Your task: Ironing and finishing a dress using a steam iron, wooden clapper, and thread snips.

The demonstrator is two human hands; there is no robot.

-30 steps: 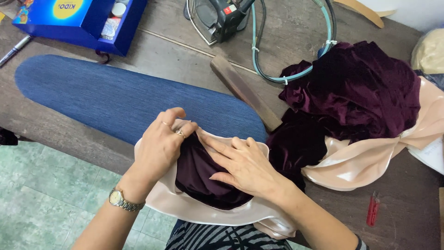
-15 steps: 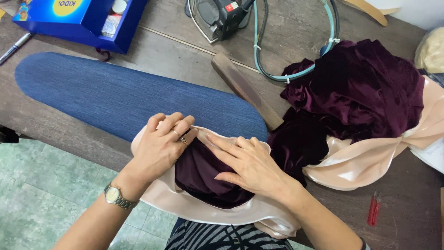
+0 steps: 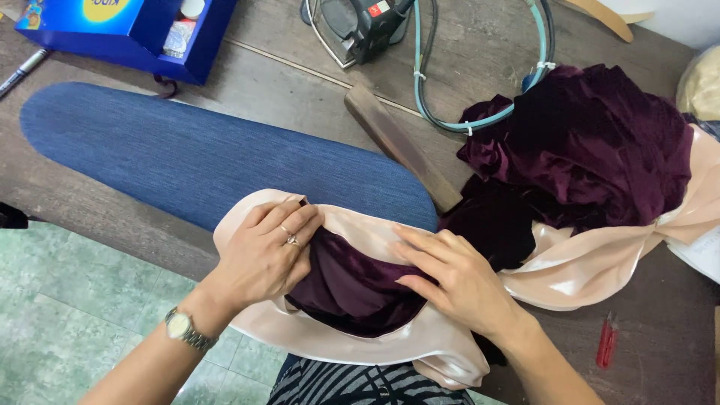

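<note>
Item: dark burgundy velvet garment (image 3: pixel 352 289) with pale pink satin lining (image 3: pixel 360 349), worked over the near end of a blue padded sleeve board (image 3: pixel 187 161) on a wooden surface (image 3: pixel 300 82).

Progress: the section in hand is drawn over the board's rounded tip, lining turned outward around the velvet; the edge looks partly arranged, folds not yet flat; the bulk of the garment (image 3: pixel 592 150) lies heaped and unsorted to the right, its satin band (image 3: pixel 600 262) trailing across the surface; the iron (image 3: pixel 360 22) stands at the far edge, untouched, hose (image 3: pixel 450 120) looped beside it.

Left hand (image 3: pixel 266 251): curled, ring on one finger, wristwatch (image 3: pixel 184 330) below; fingers bent over the satin rim, pinching it where it meets the velvet, though whether the thumb grips underneath is hidden.

Right hand (image 3: pixel 450 281): flat, fingers extended and slightly spread, pressing the velvet and lining down; holding nothing.

Adjacent: wooden block (image 3: pixel 401 146) just beyond the board's tip; blue box (image 3: pixel 127 30) at far left; red tool (image 3: pixel 606 341) near the right edge.
</note>
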